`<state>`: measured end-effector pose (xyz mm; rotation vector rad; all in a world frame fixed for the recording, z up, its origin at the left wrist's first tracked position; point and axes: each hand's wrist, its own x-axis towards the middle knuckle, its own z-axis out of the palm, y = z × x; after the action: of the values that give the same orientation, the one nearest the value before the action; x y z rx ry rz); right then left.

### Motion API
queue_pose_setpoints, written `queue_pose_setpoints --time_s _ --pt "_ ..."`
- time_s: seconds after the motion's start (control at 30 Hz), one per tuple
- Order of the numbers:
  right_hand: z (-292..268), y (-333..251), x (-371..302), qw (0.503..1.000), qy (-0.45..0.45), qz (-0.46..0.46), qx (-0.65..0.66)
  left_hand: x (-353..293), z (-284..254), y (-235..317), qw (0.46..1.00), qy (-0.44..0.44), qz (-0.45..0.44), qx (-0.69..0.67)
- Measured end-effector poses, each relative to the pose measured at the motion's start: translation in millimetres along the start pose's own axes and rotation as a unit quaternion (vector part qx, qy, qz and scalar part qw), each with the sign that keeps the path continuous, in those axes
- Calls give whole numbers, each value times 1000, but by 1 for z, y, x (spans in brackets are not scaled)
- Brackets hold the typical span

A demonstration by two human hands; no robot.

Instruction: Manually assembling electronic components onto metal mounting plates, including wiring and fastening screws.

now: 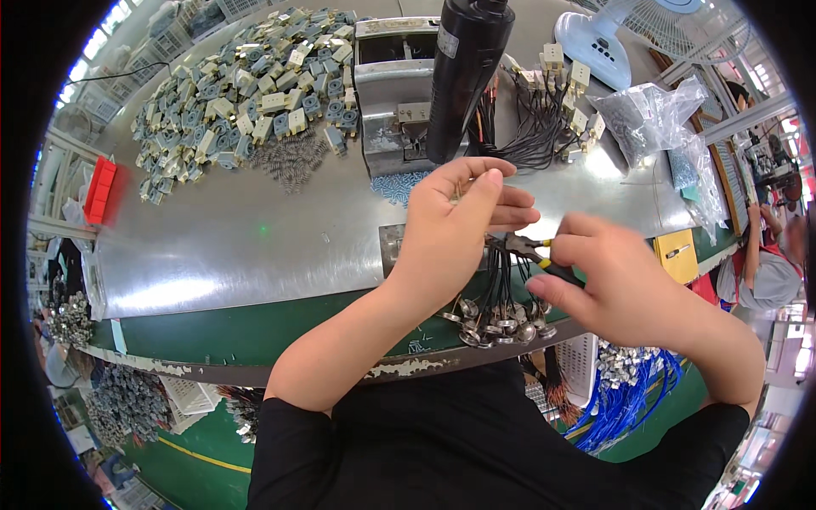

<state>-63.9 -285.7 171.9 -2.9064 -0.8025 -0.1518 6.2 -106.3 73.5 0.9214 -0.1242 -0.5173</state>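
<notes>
Near the bench (255, 246) edge, the left hand (455, 225) pinches a limp bundle of black wires (501, 285) at its top, metal caps dangling; the right hand (608, 280) grips yellow-handled pliers (535, 253) beside it.

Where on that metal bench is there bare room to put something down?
The widest bare patch of the metal bench lies left of the left hand, below the heap of small connectors and the pile of springs. A smaller strip runs right of the hands, below the plastic bags. The back is crowded: connectors, a grey machine, wired plugs.
</notes>
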Motion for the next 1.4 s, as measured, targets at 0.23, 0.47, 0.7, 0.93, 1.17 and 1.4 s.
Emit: queue_pose_setpoints --time_s 0.23,0.47,0.7,0.93,1.17,1.4 --pt "-1 12 -3 999 -39 -35 16 -3 -2 0 1000 -4 -13 -18" --pt "1 7 -3 997 -44 -55 -20 0 -5 -2 992 27 -97 -73" --pt "-8 2 14 817 -259 299 419 -5 1 -2 998 25 -48 -44" --pt "6 7 7 869 -228 260 355 0 -1 5 999 -5 -41 -8" --pt "6 17 -8 917 -35 164 361 2 -10 3 992 16 -114 -54" --pt "36 38 9 792 -14 259 552 4 -6 -1 985 -139 -77 -74"
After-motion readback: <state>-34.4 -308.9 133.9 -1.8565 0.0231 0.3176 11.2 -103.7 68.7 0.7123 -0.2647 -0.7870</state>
